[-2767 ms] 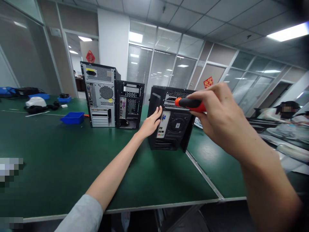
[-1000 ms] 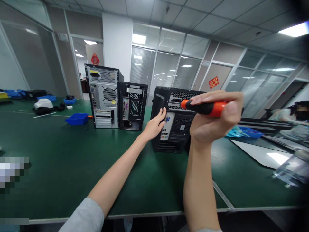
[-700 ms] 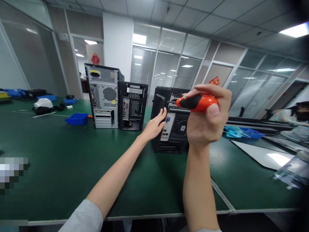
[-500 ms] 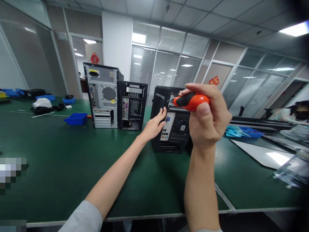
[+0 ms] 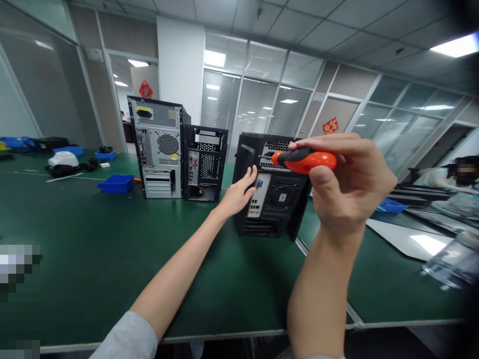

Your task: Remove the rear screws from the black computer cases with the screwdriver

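Observation:
A black computer case stands on the green table, its rear side facing me. My left hand rests with fingers apart against the left part of that rear side. An orange and black screwdriver is gripped in my right hand, in front of the case's upper right part. Its shaft points left towards the upper rear of the case; whether the tip touches is unclear. To the left stand a tall grey computer case and a smaller black case, side by side.
On the left of the green table lie a blue tray, a white object and dark cables. Towards the right are another blue tray, a white panel and clear plastic. A person sits at the far right.
My right hand has moved right with the screwdriver, turning slightly, and more of the black case's right side shows. My left hand stays on the case.

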A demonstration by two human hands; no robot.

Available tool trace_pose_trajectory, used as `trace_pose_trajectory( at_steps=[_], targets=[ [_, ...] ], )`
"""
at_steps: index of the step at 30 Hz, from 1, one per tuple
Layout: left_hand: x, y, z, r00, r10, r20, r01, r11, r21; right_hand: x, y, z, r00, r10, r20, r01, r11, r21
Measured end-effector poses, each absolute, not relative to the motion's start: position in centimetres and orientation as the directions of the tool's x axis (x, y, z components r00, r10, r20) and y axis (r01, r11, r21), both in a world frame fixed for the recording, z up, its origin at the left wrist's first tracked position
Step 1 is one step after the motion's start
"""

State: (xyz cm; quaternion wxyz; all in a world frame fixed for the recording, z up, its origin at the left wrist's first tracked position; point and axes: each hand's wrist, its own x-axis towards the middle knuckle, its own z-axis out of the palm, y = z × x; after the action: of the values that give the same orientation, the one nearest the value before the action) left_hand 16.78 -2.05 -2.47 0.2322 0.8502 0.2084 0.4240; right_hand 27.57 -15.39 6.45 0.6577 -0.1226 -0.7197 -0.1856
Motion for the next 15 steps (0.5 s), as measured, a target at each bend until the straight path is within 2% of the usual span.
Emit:
trace_pose_trajectory(
  at_steps=[4, 8, 15],
  targets=[
    [16.8, -2.2, -2.4, 0.551, 0.558, 0.620, 0.155, -0.799, 0.581, 28.2, -15.8, 6.7, -0.098, -0.057, 0.994, 0.355, 0.930, 0.089],
    [16.7, -2.3, -2.3, 0.548, 0.563, 0.619, 0.160, -0.797, 0.583, 28.4, -16.3, 6.7, -0.053, -0.023, 0.998, 0.392, 0.919, 0.042],
    [16.8, -2.2, -2.4, 0.554, 0.557, 0.619, 0.159, -0.801, 0.578, 28.3, -16.6, 6.8, -0.056, -0.058, 0.997, 0.418, 0.905, 0.076]
  ],
)
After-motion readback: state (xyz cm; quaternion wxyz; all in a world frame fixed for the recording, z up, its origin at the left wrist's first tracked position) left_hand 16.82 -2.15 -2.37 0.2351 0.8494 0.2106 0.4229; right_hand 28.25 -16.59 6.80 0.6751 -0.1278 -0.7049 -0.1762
